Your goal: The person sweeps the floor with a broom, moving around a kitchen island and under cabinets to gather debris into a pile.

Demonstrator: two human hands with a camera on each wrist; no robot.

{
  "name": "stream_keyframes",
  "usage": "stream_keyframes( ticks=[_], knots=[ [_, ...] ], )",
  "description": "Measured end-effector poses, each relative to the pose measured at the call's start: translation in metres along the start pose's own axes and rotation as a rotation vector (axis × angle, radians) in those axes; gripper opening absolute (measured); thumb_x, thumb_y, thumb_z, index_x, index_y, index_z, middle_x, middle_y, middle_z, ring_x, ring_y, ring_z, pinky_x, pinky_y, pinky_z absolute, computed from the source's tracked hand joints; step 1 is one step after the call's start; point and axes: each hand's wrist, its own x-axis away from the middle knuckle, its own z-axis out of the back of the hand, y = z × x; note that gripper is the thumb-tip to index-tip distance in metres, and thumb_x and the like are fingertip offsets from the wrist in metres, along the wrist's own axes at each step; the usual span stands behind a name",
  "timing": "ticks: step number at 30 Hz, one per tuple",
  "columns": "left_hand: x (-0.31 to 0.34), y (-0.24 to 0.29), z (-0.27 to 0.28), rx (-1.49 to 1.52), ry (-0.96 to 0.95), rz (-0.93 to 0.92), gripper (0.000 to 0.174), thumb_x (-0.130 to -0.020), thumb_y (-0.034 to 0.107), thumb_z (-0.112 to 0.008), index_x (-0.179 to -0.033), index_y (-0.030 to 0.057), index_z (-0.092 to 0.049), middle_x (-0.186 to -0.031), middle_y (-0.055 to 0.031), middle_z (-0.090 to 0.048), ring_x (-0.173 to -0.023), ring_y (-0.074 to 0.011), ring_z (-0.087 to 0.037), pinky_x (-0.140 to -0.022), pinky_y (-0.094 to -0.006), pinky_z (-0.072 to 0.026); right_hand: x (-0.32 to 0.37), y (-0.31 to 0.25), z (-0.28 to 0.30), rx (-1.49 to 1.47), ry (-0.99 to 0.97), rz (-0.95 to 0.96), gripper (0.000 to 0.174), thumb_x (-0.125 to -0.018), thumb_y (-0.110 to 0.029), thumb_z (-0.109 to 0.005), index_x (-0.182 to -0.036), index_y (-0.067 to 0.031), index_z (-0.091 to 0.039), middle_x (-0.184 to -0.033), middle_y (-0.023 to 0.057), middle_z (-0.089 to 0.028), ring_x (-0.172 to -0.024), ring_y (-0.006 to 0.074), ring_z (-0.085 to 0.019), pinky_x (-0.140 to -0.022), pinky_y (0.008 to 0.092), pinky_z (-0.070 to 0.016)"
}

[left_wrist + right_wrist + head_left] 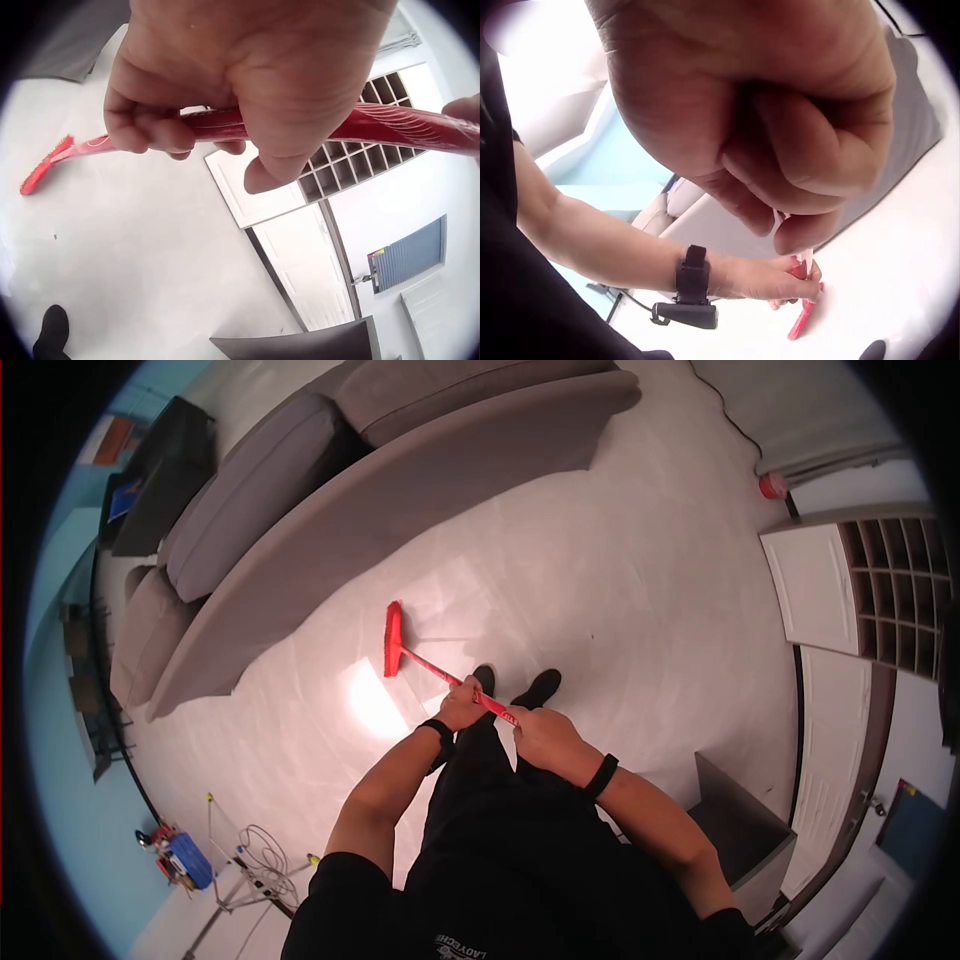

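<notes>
A red broom (432,667) slants from the person's hands down to the pale floor. Its bristled head (392,640) lies ahead and to the left of the feet, near the sofa. The left hand (461,706) grips the handle partway along; in the left wrist view its fingers and thumb curl round the red shaft (217,126). Closer to the body, the right hand (547,739) holds the upper part of the handle. In the right wrist view, the fingers of the right hand (802,150) are curled, hiding most of the shaft there.
A long grey sofa (400,490) curves across the floor ahead. On the right stand a white cabinet with cubbyholes (812,585) and a low grey box-like unit (745,820). A tripod stand with cables (250,870) and a blue item (190,860) are at the lower left.
</notes>
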Motion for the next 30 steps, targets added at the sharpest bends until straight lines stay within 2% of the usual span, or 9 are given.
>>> stream_keyframes(
  ticks=[4, 8, 13, 17, 19, 20, 24, 26, 30],
  knots=[
    [-0.019, 0.019, -0.017, 0.034, -0.055, -0.066, 0.047, -0.075, 0.034, -0.080, -0.107, 0.0108, -0.054, -0.088, -0.0142, -0.061, -0.092, -0.0338, -0.062, -0.080, -0.0398, -0.0514, 0.011, 0.016, 0.015, 0.018, 0.058, -0.082, 0.029, -0.088, -0.012, -0.055, -0.114, -0.0085, -0.066, -0.082, 0.0244, -0.067, -0.080, 0.0435, -0.065, -0.069, 0.0531, -0.0521],
    [-0.042, 0.090, -0.057, -0.069, -0.117, -0.264, 0.056, -0.076, 0.050, -0.076, -0.103, 0.0058, -0.054, -0.091, -0.0194, -0.069, -0.095, -0.0402, -0.066, -0.081, -0.0468, -0.0532, 0.058, 0.050, 0.045, 0.026, 0.150, -0.155, 0.027, -0.089, -0.013, -0.056, -0.114, -0.0101, -0.066, -0.084, 0.0241, -0.067, -0.081, 0.0445, -0.065, -0.070, 0.0536, -0.0518],
    [-0.076, 0.190, -0.152, -0.019, -0.150, -0.426, 0.052, -0.074, 0.049, -0.076, -0.101, 0.0096, -0.056, -0.093, -0.0188, -0.066, -0.094, -0.0394, -0.063, -0.080, -0.0466, -0.0524, 0.125, 0.097, 0.100, 0.043, 0.268, -0.379, 0.031, -0.089, -0.011, -0.058, -0.119, -0.0071, -0.066, -0.090, 0.0260, -0.067, -0.085, 0.0451, -0.065, -0.076, 0.0510, -0.0531],
    [-0.083, 0.270, -0.209, -0.094, -0.210, -0.540, 0.045, -0.075, 0.046, -0.074, -0.100, 0.0130, -0.056, -0.088, -0.0156, -0.063, -0.095, -0.0365, -0.061, -0.078, -0.0455, -0.0523, 0.181, 0.141, 0.124, 0.052, 0.376, -0.416, 0.034, -0.089, -0.010, -0.057, -0.121, -0.0037, -0.065, -0.091, 0.0279, -0.067, -0.087, 0.0452, -0.065, -0.077, 0.0491, -0.0533],
    [-0.072, 0.298, -0.228, -0.123, -0.241, -0.555, 0.042, -0.076, 0.044, -0.074, -0.099, 0.0135, -0.055, -0.087, -0.0142, -0.063, -0.095, -0.0357, -0.060, -0.078, -0.0450, -0.0521, 0.203, 0.151, 0.131, 0.010, 0.372, -0.539, 0.036, -0.088, -0.009, -0.060, -0.123, -0.0003, -0.064, -0.092, 0.0290, -0.066, -0.086, 0.0417, -0.068, -0.075, 0.0422, -0.0531],
    [-0.068, 0.309, -0.233, -0.152, -0.251, -0.573, 0.040, -0.077, 0.042, -0.073, -0.099, 0.0139, -0.055, -0.087, -0.0128, -0.063, -0.095, -0.0349, -0.060, -0.077, -0.0446, -0.0519, 0.214, 0.154, 0.131, -0.004, 0.395, -0.528, 0.037, -0.087, -0.007, -0.059, -0.123, 0.0004, -0.063, -0.092, 0.0296, -0.066, -0.085, 0.0422, -0.067, -0.074, 0.0419, -0.0531],
    [-0.043, 0.323, -0.253, -0.076, -0.162, -0.615, 0.033, -0.079, 0.031, -0.073, -0.098, 0.0131, -0.054, -0.086, -0.0089, -0.063, -0.094, -0.0335, -0.060, -0.076, -0.0438, -0.0505, 0.252, 0.164, 0.136, -0.011, 0.428, -0.459, 0.038, -0.087, -0.006, -0.058, -0.123, 0.0010, -0.063, -0.090, 0.0291, -0.066, -0.083, 0.0430, -0.067, -0.073, 0.0431, -0.0528],
    [-0.025, 0.325, -0.245, -0.071, -0.154, -0.583, 0.034, -0.078, 0.031, -0.073, -0.099, 0.0128, -0.054, -0.085, -0.0090, -0.062, -0.093, -0.0333, -0.060, -0.076, -0.0436, -0.0505, 0.270, 0.163, 0.139, 0.052, 0.420, -0.364, 0.039, -0.085, -0.006, -0.057, -0.124, -0.0020, -0.063, -0.080, 0.0276, -0.065, -0.078, 0.0440, -0.065, -0.070, 0.0496, -0.0521],
    [0.006, 0.289, -0.219, -0.091, -0.110, -0.463, 0.038, -0.078, 0.033, -0.074, -0.101, 0.0105, -0.053, -0.088, -0.0129, -0.064, -0.093, -0.0359, -0.062, -0.079, -0.0445, -0.0510, 0.275, 0.155, 0.133, -0.019, 0.330, -0.311, 0.038, -0.086, -0.007, -0.058, -0.123, -0.0017, -0.064, -0.086, 0.0282, -0.065, -0.082, 0.0434, -0.066, -0.072, 0.0450, -0.0524]
  ],
)
